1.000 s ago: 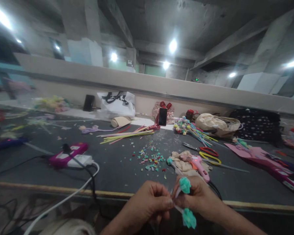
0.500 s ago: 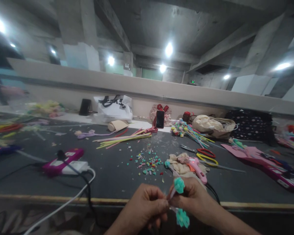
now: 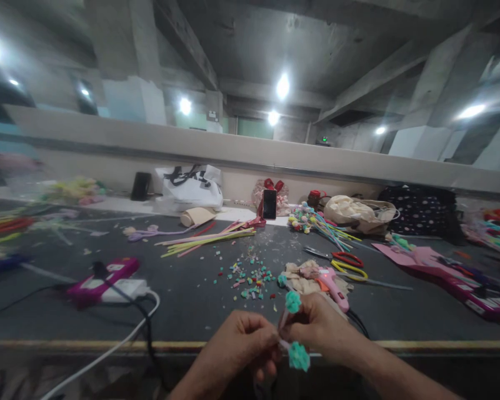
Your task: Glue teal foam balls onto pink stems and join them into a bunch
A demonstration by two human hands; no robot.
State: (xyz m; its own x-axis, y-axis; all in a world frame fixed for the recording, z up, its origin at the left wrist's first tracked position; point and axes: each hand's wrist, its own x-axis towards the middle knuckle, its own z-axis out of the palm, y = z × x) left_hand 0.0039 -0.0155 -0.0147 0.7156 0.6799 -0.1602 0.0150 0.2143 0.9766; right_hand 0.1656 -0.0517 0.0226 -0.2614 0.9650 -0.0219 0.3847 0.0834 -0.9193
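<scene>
Green flowers (image 3: 299, 356), stems gripped by right hand (image 3: 316, 328), are seemingly being adjusted by pinching left hand (image 3: 244, 344); steadiness seems needed next.

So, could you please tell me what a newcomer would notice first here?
Probably the two turquoise flowers held between the left hand and right hand, low in the centre. Just beyond, a pink glue gun lies on crumpled beige cloth, with colourful scraps scattered to its left.
</scene>
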